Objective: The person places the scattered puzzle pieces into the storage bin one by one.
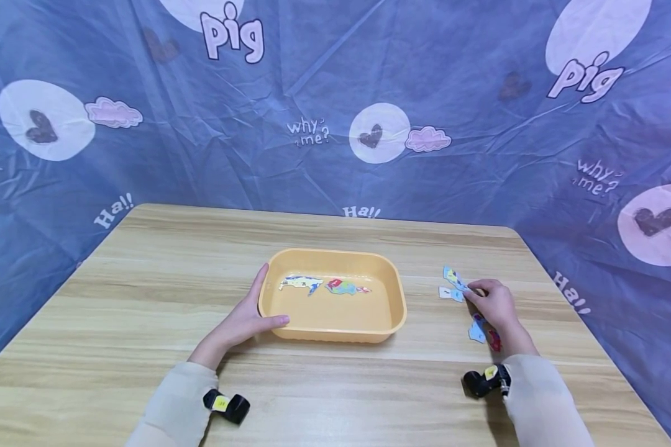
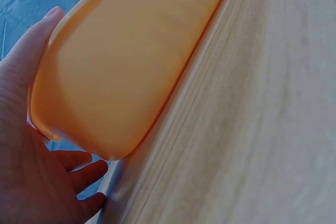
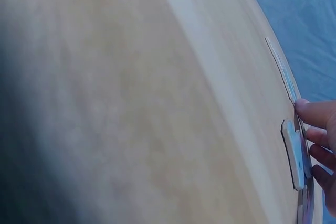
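A yellow plastic tray [image 1: 335, 320] lies on the table with several colourful flat cutout pieces inside, among them a white-and-blue one [image 1: 301, 282] and a red-and-green one [image 1: 341, 286]. My left hand [image 1: 245, 320] grips its left end, thumb over the front rim and fingers against the outside wall. To the right of the tray, my right hand [image 1: 496, 304] has thumb and forefinger at the end of a light-blue puzzle piece [image 1: 454, 278], seemingly pinching it. Just below lies a white-and-blue piece [image 1: 450, 293]. More pieces, one blue [image 1: 476, 331] and one red [image 1: 494, 339], lie near the right wrist.
The wood-grain table [image 1: 335, 391] has rounded far corners. Behind and beside it hangs a blue printed cloth [image 1: 324, 167]. A black wrist camera [image 1: 226, 405] sits on the left sleeve, another camera [image 1: 485, 380] on the right sleeve.
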Demonstrator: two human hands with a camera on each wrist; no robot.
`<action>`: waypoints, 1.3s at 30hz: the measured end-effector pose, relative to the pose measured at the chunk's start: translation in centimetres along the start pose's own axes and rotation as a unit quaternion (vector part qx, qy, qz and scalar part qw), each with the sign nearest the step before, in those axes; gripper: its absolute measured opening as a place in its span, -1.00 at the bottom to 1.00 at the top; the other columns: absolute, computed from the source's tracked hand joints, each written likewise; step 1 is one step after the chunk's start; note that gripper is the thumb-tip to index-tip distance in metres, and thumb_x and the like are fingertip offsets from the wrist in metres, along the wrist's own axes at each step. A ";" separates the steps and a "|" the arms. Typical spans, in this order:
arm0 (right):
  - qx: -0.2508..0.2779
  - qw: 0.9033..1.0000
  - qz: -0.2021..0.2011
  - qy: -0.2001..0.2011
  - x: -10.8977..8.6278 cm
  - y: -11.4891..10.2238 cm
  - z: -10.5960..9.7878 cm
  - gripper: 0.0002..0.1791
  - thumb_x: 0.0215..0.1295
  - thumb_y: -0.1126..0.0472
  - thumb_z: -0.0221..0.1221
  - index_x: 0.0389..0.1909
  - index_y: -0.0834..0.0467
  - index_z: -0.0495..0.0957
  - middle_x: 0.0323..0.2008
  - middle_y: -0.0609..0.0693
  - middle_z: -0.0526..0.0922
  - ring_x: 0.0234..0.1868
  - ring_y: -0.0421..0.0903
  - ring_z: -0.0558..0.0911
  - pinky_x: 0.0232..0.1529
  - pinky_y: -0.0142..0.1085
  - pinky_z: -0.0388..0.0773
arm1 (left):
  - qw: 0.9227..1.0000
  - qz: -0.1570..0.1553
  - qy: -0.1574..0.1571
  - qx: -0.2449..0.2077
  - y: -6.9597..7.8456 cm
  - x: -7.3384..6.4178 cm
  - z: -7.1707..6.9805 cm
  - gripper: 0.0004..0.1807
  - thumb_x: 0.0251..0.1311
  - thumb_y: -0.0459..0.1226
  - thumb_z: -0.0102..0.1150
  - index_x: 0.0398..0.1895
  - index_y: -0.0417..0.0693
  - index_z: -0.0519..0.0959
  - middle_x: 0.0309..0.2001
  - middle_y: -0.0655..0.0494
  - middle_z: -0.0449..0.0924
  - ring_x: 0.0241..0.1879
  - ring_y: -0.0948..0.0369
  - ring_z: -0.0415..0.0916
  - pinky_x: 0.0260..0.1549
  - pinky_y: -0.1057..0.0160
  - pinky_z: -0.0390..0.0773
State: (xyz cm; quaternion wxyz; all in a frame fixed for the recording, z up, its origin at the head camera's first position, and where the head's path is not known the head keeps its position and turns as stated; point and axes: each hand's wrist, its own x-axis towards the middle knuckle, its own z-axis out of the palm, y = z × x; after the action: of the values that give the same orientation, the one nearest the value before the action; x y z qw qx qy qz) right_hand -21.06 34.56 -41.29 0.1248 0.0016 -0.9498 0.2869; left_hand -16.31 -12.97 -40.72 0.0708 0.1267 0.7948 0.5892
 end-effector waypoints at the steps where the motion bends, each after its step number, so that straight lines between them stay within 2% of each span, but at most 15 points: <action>1: -0.001 1.000 -0.001 0.001 0.0 -0.1 0.0 -0.73 0.11 0.30 0.11 -0.25 0.44 0.49 -0.15 0.39 0.38 -0.07 0.28 0.32 -0.09 0.07 0.24 | 1.000 -0.001 0.000 0.000 0.0 0.0 0.0 0.17 -0.20 -0.21 0.33 0.32 0.12 -0.37 0.32 -0.06 -0.28 0.20 -0.03 -0.05 0.12 -0.04 -0.13; 13: -0.021 1.000 0.004 0.009 0.2 -0.1 0.3 -0.71 0.12 0.26 0.10 -0.22 0.41 0.49 -0.12 0.38 0.37 -0.06 0.29 0.27 -0.07 0.09 0.15 | 1.000 -0.001 0.001 0.000 0.1 -0.1 -0.1 0.17 -0.19 -0.20 0.33 0.32 0.17 -0.37 0.32 -0.06 -0.27 0.20 -0.04 -0.05 0.12 -0.05 -0.13; 23: -0.023 1.000 0.014 0.008 0.3 -0.1 0.4 -0.73 0.13 0.25 0.09 -0.26 0.40 0.49 -0.11 0.38 0.34 -0.07 0.28 0.25 -0.07 0.09 0.15 | 1.000 0.007 -0.002 0.001 0.1 0.0 -0.1 0.15 -0.17 -0.19 0.31 0.32 0.18 -0.38 0.32 -0.06 -0.29 0.21 -0.04 -0.08 0.12 -0.06 -0.15; 27: -0.030 1.000 0.007 0.004 0.3 -0.2 0.3 -0.76 0.13 0.28 0.08 -0.30 0.42 0.49 -0.14 0.38 0.34 -0.10 0.26 0.26 -0.09 0.08 0.16 | 1.000 0.007 -0.001 0.001 0.1 -0.1 -0.1 0.16 -0.18 -0.20 0.32 0.32 0.16 -0.37 0.32 -0.07 -0.27 0.21 -0.04 -0.08 0.12 -0.05 -0.15; 33: -0.030 0.999 0.019 -0.006 0.3 -0.4 0.2 -0.74 0.13 0.28 0.06 -0.27 0.43 0.47 -0.18 0.35 0.35 -0.16 0.20 0.28 -0.14 0.06 0.19 | 1.000 0.007 0.000 0.001 0.3 -0.2 0.0 0.17 -0.19 -0.19 0.33 0.32 0.14 -0.37 0.31 -0.08 -0.25 0.20 -0.04 -0.06 0.12 -0.05 -0.13; 39: -0.037 0.999 0.026 -0.012 0.3 -0.6 0.1 -0.75 0.14 0.29 0.05 -0.28 0.42 0.47 -0.26 0.31 0.40 -0.27 0.13 0.34 -0.26 -0.02 0.27 | 1.000 0.010 0.000 0.007 0.3 -0.1 -0.1 0.16 -0.19 -0.19 0.32 0.32 0.13 -0.37 0.31 -0.09 -0.25 0.21 -0.05 -0.07 0.11 -0.06 -0.13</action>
State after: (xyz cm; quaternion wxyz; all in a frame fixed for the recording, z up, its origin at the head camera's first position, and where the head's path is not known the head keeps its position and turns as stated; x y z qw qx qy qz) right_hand -21.37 34.01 -41.00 0.1062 -0.0248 -0.9607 0.2552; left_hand -16.18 -12.99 -40.43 0.0641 0.1349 0.7977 0.5842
